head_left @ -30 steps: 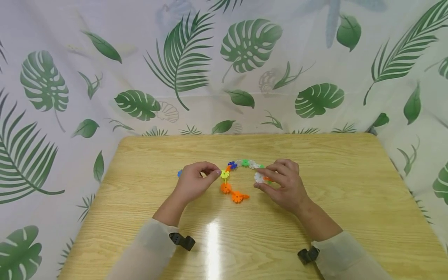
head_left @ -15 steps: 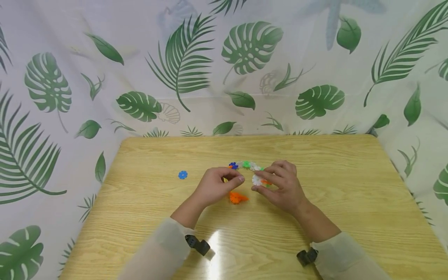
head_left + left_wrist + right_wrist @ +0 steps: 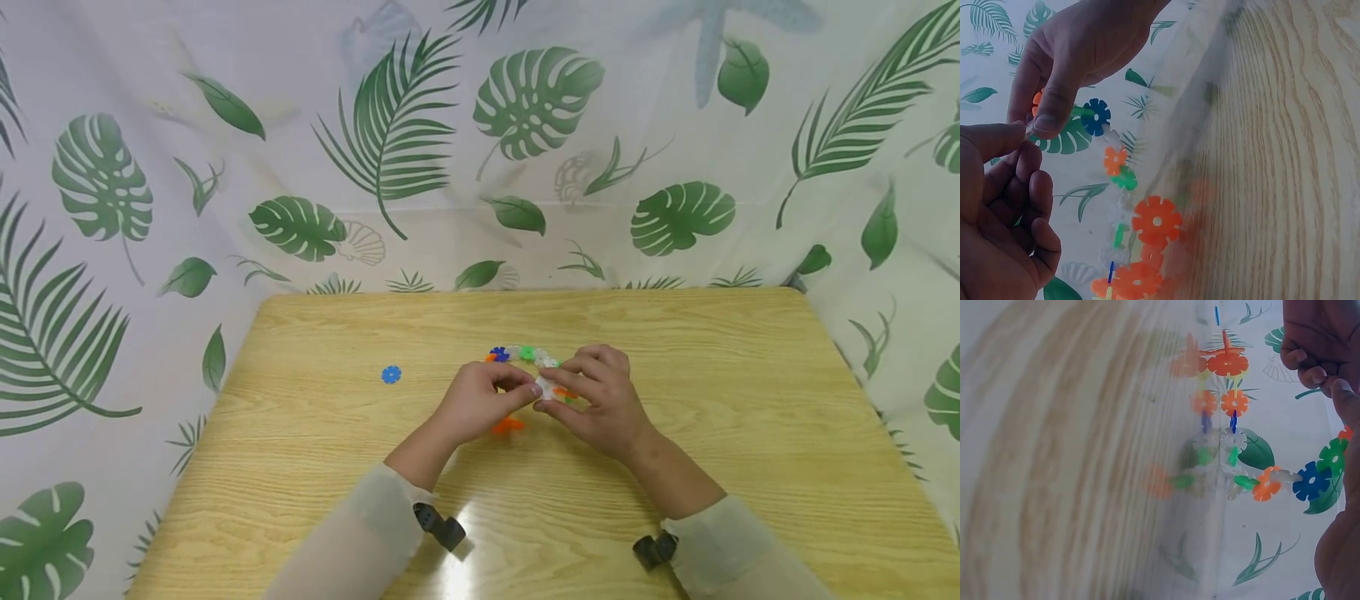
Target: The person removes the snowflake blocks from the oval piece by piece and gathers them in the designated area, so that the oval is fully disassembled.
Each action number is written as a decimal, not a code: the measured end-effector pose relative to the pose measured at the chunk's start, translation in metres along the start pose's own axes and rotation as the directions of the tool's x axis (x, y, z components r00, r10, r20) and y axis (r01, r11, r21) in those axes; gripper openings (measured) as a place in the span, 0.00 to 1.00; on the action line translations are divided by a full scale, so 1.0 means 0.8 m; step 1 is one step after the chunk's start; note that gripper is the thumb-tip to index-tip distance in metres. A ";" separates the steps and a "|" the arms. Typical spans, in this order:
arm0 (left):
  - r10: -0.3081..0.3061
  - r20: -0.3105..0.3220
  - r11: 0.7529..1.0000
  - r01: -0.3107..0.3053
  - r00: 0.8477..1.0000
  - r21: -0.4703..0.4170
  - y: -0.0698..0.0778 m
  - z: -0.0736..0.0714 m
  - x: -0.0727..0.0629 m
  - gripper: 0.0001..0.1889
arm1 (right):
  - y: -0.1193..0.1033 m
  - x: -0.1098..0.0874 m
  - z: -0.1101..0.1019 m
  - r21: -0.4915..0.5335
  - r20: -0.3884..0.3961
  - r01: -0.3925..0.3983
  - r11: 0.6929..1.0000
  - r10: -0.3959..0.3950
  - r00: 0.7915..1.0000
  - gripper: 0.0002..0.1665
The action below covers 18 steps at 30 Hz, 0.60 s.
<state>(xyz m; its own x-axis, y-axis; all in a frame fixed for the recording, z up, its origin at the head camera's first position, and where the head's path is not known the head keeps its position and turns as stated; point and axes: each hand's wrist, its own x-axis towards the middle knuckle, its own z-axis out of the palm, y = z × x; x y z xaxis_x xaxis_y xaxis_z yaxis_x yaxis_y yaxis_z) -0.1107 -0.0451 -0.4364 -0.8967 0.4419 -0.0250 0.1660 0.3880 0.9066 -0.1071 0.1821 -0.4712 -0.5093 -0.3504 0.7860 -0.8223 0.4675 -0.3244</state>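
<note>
On my feed, the table (image 3: 750, 375) lies beneath the flower-disc chain (image 3: 527, 353). At the chain's right end, the right hand (image 3: 611, 400) and left hand (image 3: 483, 402) both pinch the white disc (image 3: 548, 391). I see the blue disc (image 3: 391, 375) left of the chain.

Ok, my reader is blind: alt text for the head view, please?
A person's left hand and right hand meet at a white disc by a chain of colourful flower-shaped discs on a wooden table. A separate blue disc lies left; leaf-print fabric hangs behind.
</note>
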 end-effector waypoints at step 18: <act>-0.023 0.013 1.000 0.023 1.000 -0.002 0.000 0.000 -0.007 0.09 | -0.004 -0.010 -0.015 0.117 0.285 -0.240 0.964 0.199 0.937 0.12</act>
<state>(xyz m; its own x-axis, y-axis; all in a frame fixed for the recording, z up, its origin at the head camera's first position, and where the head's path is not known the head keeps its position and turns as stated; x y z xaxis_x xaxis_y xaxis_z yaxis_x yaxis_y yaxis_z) -0.1057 -0.0478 -0.4364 -0.8948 0.4435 -0.0509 0.1450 0.3966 0.9065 -0.0975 0.1930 -0.4704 -0.7136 -0.4671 0.5221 -0.6998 0.4401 -0.5627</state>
